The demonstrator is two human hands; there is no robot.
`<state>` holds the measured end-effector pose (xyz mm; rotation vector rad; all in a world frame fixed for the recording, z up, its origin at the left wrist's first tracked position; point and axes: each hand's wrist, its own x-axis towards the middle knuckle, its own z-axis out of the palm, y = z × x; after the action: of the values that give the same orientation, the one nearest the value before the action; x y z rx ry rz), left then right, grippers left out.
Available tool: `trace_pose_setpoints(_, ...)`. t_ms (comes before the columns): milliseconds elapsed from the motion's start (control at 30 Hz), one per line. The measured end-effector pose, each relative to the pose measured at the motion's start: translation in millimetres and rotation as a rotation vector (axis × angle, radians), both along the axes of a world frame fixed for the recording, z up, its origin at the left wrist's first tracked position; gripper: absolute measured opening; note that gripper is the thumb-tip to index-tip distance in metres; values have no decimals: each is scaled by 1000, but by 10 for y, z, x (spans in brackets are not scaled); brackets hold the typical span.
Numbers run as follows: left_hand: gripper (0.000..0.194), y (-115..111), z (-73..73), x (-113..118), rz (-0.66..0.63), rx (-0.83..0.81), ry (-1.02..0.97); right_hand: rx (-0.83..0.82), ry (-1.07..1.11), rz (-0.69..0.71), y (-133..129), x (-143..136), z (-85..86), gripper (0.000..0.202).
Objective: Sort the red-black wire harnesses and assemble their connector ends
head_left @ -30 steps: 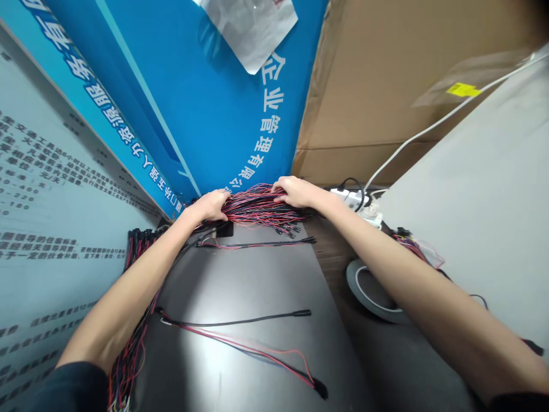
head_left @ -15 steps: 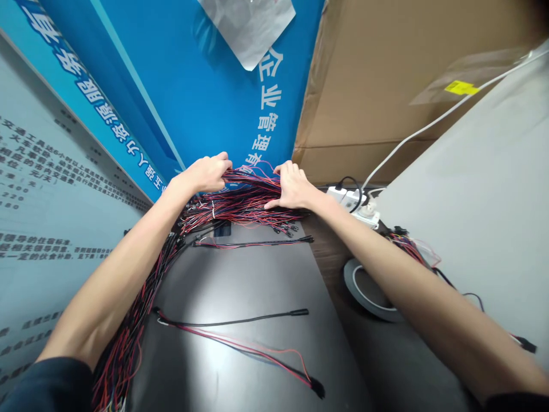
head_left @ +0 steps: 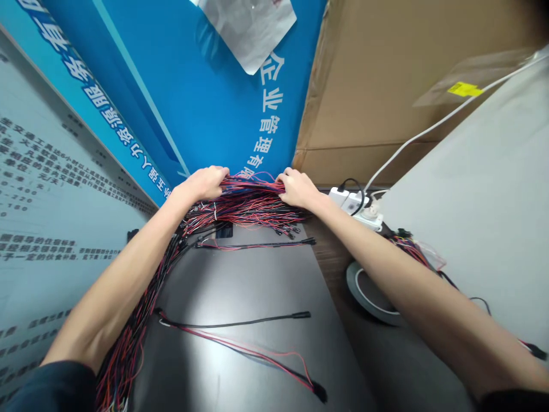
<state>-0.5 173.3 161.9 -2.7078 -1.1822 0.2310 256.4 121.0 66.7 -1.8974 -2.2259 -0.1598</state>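
**Both hands' fingers closed around a bunch of thin wires above a larger wire pile**

The left fingers (head_left: pixel 220 174) are curled closed around the left end of a bunch of red and dark wires (head_left: pixel 251 184). The right fingers (head_left: pixel 284 176) close over its right end, so the bunch stretches between them. The fingertips under the wires are hidden.

Just below the fingers, on the wearer's side, lies a thick wire pile (head_left: pixel 253 213), with a white tie (head_left: pixel 215 212) around it toward the left and small dark connectors at its right end. A little nearer the wearer, a thin black cable (head_left: pixel 266 245) lies crosswise on the dark grey bench (head_left: pixel 240 280). Farther down from the fingers, a wire harness (head_left: pixel 240 321) spreads into a black branch and a longer red-and-black branch.

Left of and below the left fingers, a long mass of red and black wires (head_left: pixel 146 303) runs along the bench, partly behind the forearm. Beyond both hands stands a blue panel (head_left: pixel 223 109) with white characters. To the right of the right fingers are a white power strip (head_left: pixel 348 200) and, lower down, a grey ring-shaped roll (head_left: pixel 357 289); a cardboard sheet (head_left: pixel 369 86) rises beyond them.
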Motion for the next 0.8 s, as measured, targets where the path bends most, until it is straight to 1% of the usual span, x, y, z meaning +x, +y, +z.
trace_pose_setpoints(100, 35, 135, -301, -140, -11, -39, 42, -4, -44, 62, 7, -18, -45, 43)
trace_pose_setpoints(200, 44, 158, -537, -197, -34, -27, 35, -7, -114, 89, 26, -59, -48, 41)
trace_pose_setpoints(300, 44, 113, -677, -162, -14, 35, 54, -49, -167, 73, 40, -95, -16, 38)
trace_pose_setpoints(433, 36, 88, -752, -76, 18, 62, 93, -72, -178, 66, 24, -123, 21, 39)
trace_pose_setpoints(533, 34, 91, -721, -51, 4, 60, 108, -75, -164, 57, 8, -122, 21, 40)
trace_pose_setpoints(600, 32, 82, -644, -50, -33, 80, 114, -76, -137, 52, 7, -109, 12, 41)
trace_pose_setpoints(667, 31, 62, -521, -46, -73, 134, 113, -66, -94, 43, 14, -87, 4, 43)
trace_pose_setpoints(733, 34, 34, -360, -24, -94, 188, 114, -46, -58, 51, 28, -60, -1, 47)
trace_pose_setpoints(767, 35, 17, -269, -3, -83, 193, 111, -35, -44, 69, 38, -45, -3, 51)
trace_pose_setpoints(800, 37, -2, -174, 25, -39, 192, 104, -23, -29, 94, 48, -30, -5, 55)
